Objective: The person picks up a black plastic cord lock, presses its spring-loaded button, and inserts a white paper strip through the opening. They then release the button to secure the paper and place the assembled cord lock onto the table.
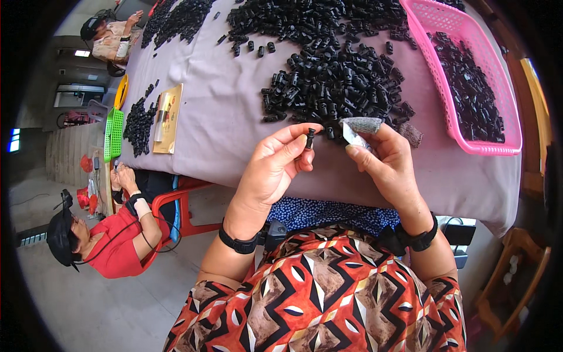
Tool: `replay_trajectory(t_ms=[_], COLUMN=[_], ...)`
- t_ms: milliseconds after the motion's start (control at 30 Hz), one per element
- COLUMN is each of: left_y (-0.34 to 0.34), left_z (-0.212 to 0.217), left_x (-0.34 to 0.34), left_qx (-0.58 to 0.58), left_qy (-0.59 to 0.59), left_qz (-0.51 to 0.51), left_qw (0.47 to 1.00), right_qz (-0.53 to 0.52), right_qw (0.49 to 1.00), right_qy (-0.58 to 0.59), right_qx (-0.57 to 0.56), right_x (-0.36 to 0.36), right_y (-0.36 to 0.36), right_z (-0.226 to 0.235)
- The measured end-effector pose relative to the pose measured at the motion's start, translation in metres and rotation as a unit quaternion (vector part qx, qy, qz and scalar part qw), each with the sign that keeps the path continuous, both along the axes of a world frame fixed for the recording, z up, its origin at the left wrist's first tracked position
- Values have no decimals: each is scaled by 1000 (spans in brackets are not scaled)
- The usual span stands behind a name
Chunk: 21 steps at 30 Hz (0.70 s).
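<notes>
My left hand (275,161) pinches a small black plastic piece (309,139), shaped like a cord lock, upright between thumb and fingertips. Just to its right, my right hand (388,161) is closed on a pale flat piece (355,136); its exact kind does not show. A grey knitted sleeve (363,124) covers the right index finger. The two hands are apart, above the near edge of the cloth-covered table (211,100). Right beyond them lies a heap of similar black pieces (340,82). Some grey-brown fuzzy material (411,135) lies beside my right hand.
A pink basket (513,117) of black pieces stands at the right. More heaps (182,23) lie farther off. At left are a small pile (138,126), a tan booklet (168,120) and a green basket (112,136). A person in red (114,246) sits left; another person (111,44) is beyond.
</notes>
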<state>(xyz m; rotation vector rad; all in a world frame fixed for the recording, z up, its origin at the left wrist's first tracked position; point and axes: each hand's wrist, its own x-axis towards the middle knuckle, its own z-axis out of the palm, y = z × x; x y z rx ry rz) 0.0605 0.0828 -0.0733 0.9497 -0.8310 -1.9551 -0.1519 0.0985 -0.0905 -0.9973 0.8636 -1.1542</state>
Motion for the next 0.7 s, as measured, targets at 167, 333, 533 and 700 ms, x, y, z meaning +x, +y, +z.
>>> replay_trajectory(t_ms=[167, 333, 533, 700], left_y=[0, 1, 2, 3], left_z=[-3, -3, -2, 3], left_x=[-3, -7, -7, -8], left_qx=[17, 31, 13, 1], left_qy=[23, 33, 36, 7], left_qz=[-5, 10, 16, -1], left_qw=[1000, 999, 999, 1000], right_qz=[36, 30, 29, 25], right_qw=[999, 999, 999, 999], right_qy=[20, 36, 33, 18], right_qx=[5, 4, 5, 14], right_x=[0, -2, -2, -2], right_y=[1, 0, -1, -1], right_z=[2, 3, 3, 2])
